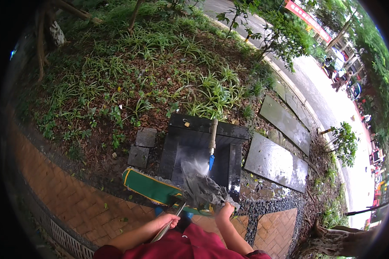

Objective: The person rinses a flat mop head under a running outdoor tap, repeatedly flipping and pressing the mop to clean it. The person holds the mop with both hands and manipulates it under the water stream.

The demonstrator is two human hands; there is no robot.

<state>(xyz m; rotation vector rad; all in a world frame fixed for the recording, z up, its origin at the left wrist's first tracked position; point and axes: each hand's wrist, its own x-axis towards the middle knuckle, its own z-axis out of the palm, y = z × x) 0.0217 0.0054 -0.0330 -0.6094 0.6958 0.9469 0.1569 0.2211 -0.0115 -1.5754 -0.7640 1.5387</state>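
My left hand grips the metal mop handle low in the view. The handle leads to a flat green mop head lying across the edge of a black stone basin. My right hand holds the grey mop cloth up under a tap with a blue nozzle. Water sprays from the nozzle onto the cloth.
Red brick paving and a drain grate lie to my left. Wet stone slabs step away to the right toward a road. Grass and plants fill the bed behind the basin. A tree trunk stands at lower right.
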